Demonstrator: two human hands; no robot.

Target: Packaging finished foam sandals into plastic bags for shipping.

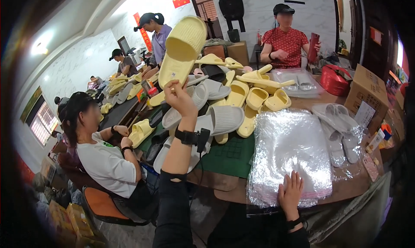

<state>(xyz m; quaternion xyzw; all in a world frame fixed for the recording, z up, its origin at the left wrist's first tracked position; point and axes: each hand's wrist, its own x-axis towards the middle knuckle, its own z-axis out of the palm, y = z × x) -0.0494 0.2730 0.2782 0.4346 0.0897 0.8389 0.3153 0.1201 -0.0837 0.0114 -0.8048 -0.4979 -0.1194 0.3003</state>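
Note:
Raised in front of me, my left hand (179,100) pinches a pale yellow slide slipper (183,42) by its heel end, toe pointing up. My right hand (291,195) lies flat with fingers outstretched on the near edge of a stack of clear plastic bags (287,146). Behind and below the lifted slipper is a heap of loose slippers, among them a grey slipper (227,119) and a yellow slipper (238,93). Right of the bag stack are grey slippers in clear bags (341,137).
A green mat (227,155) covers part of the table. Beyond the heap sits a person in red (285,47); at left, one in white (110,161) handles a yellow slipper. A cardboard box (367,94), a roll of red twine (335,80) and a phone (370,167) are at right.

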